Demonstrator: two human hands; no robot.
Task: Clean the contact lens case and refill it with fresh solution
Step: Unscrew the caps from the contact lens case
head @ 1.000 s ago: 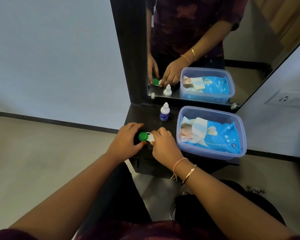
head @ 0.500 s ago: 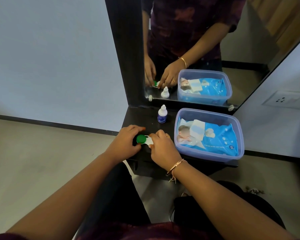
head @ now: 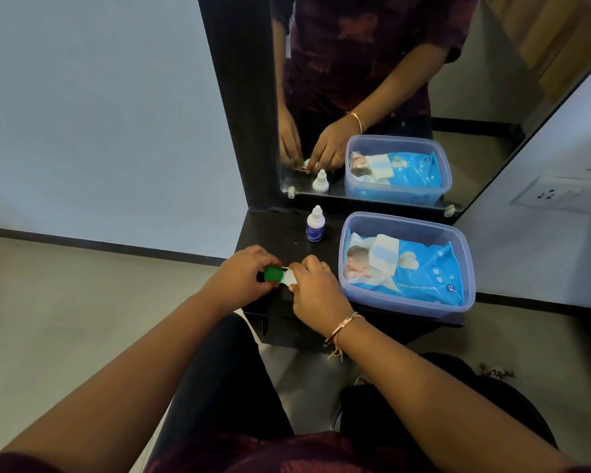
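Observation:
A white contact lens case lies at the front left of the black shelf. Its green cap sits on the left well, and my left hand grips around that cap with fingers and thumb. My right hand covers and holds the right half of the case, so the right cap is hidden. A small white solution bottle with a blue label stands capped behind the hands, near the mirror.
A clear plastic tub with a blue pack of baby wet wipes fills the right of the shelf. A mirror in a black frame rises behind. The shelf's front edge drops to the tiled floor. A wall socket is at right.
Both hands stay on the case at the same spot; the left hand's fingers have shifted slightly around the green cap. The camera has tilted a little.

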